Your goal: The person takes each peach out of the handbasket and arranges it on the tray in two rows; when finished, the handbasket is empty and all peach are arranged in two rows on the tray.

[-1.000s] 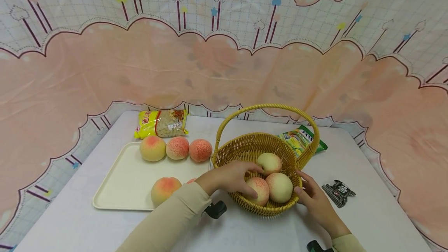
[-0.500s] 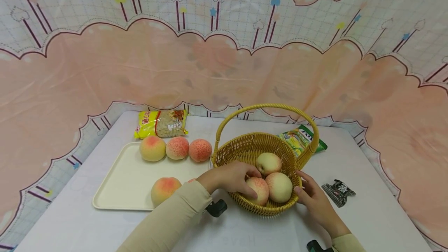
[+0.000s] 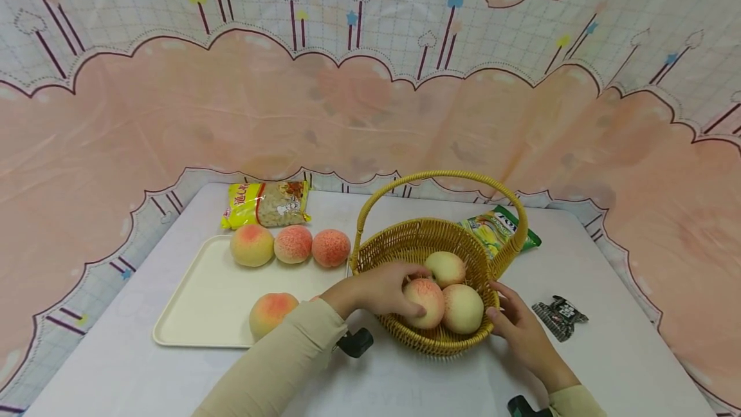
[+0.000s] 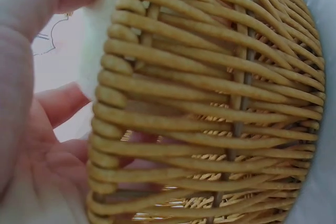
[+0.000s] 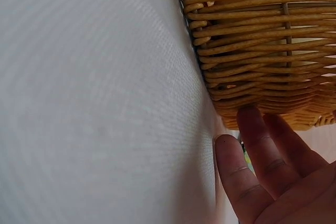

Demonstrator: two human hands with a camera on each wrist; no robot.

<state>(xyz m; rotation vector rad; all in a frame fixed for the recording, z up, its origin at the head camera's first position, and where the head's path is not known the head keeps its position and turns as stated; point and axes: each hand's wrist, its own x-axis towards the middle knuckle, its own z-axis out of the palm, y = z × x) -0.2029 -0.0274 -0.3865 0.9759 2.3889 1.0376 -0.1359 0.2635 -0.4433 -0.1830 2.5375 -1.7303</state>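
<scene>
Inside a yellow wicker basket (image 3: pixel 425 230), my left hand (image 3: pixel 384 288) grips a pinkish peach (image 3: pixel 425 304) between thumb and fingers. Two paler peaches, one nearer (image 3: pixel 463 309) and one farther (image 3: pixel 444 268), lie beside it. From the left wrist view, the basket wall (image 4: pixel 210 82) covers much of the fingers and the peach. My right hand (image 3: pixel 523 330) holds the basket's right rim near the foot of the handle, with the thumb over the edge. The right wrist view shows its fingers (image 5: pixel 258 135) against the outer wall; the thumb is hidden there.
Left of the basket lies a cream tray (image 3: pixel 202 301) with several peaches, including a back row (image 3: pixel 293 244) and one (image 3: pixel 273 315) near the left sleeve. A yellow food bag (image 3: pixel 266 204), a green packet (image 3: pixel 502 229) and a small black packet (image 3: pixel 560 318) lie around.
My left hand has closed further round the pinkish peach and raised it slightly inside the basket. The right hand and basket have stayed in place.
</scene>
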